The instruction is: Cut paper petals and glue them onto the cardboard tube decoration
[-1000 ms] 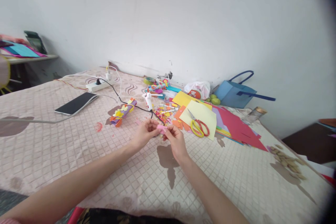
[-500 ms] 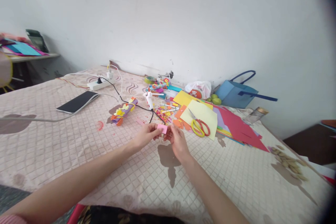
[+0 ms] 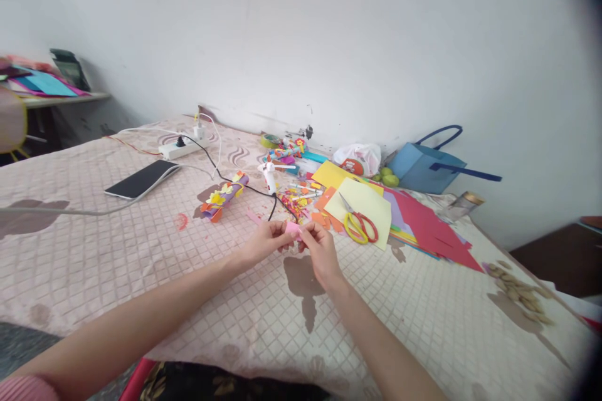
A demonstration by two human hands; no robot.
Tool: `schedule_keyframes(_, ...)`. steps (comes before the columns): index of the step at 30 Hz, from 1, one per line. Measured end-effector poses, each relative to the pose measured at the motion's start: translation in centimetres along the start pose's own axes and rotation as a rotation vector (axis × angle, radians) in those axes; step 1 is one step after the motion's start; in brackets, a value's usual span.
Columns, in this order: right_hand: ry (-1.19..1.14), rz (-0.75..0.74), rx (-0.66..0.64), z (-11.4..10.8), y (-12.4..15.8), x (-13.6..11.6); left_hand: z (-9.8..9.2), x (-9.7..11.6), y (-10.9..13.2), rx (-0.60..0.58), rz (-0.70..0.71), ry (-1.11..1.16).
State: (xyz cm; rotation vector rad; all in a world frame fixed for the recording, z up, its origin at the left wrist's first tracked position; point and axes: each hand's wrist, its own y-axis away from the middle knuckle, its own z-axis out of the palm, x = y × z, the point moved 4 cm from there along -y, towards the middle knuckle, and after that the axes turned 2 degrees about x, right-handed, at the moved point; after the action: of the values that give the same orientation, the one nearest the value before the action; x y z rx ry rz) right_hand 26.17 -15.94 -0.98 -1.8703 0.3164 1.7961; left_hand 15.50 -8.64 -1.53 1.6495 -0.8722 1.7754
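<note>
A small piece of pink paper point(image 3: 292, 227) is held between the two hands, just above the cloth-covered table point(image 3: 211, 301). Taking the paper as the middle of the clock, the left hand point(image 3: 263, 243) lies between eight and nine, its thumb and fingers pinched on the paper's left end. The right hand point(image 3: 322, 254) lies at four, its thumb and fingertips closed on the right end. The paper sits right at the fingertips of both, bridging the short gap between them; its lower part is hidden by the fingers.

Close by at twelve is a litter of colourful scraps point(image 3: 292, 205). The white glue gun point(image 3: 269, 179) is at eleven, and at ten lies a purple tube point(image 3: 229, 196) trimmed with yellow and orange flowers. Further off, a phone point(image 3: 143, 179) rests between nine and ten, with a power strip point(image 3: 174, 151) beyond it at ten.

At three, a pair of scissors point(image 3: 357, 215) with yellow and orange handles lies on a pale yellow sheet point(image 3: 380, 216). Red paper point(image 3: 430, 225) lies farther out, also at three. Toward two are some green fruits point(image 3: 389, 179) and a blue bag point(image 3: 416, 169).
</note>
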Motion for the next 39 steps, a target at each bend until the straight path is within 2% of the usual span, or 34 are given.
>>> schedule_keyframes(5, -0.034, -0.002, -0.047, 0.2, 0.0, -0.2, 0.2, -0.4, 0.0, -0.072, -0.102, 0.068)
schedule_keyframes(8, -0.047, 0.01, -0.054, 0.3, 0.0, -0.1, 0.1, -0.7, 0.0, -0.072, -0.14, 0.152)
schedule_keyframes(14, -0.042, 0.027, -0.034, 0.3, 0.2, 0.3, 0.4, -0.9, 0.2, -0.102, -0.162, 0.254)
schedule_keyframes(21, -0.034, 0.006, -0.059, 0.8, 0.5, 0.2, 0.4, -1.1, 0.0, -0.114, -0.112, 0.174)
schedule_keyframes(24, -0.035, 0.01, -0.026, 0.7, 0.5, 0.2, 0.3, -1.0, 0.0, -0.125, -0.092, 0.19)
schedule_keyframes(29, -0.089, 0.043, 0.049, 0.0, 0.0, 0.5, 0.3, -1.0, 0.2, -0.178, -0.213, 0.339)
schedule_keyframes(33, -0.113, 0.067, 0.078, -0.4, -0.3, 0.8, 0.3, -0.7, 0.3, -0.207, -0.251, 0.396)
schedule_keyframes(35, -0.111, 0.066, 0.08, -0.5, -0.4, 0.8, 0.2, -0.6, 0.3, -0.179, -0.242, 0.363)
schedule_keyframes(39, -0.099, 0.088, 0.032, -0.2, -0.2, 0.8, -0.5, -0.6, 0.1, -0.023, -0.187, 0.267)
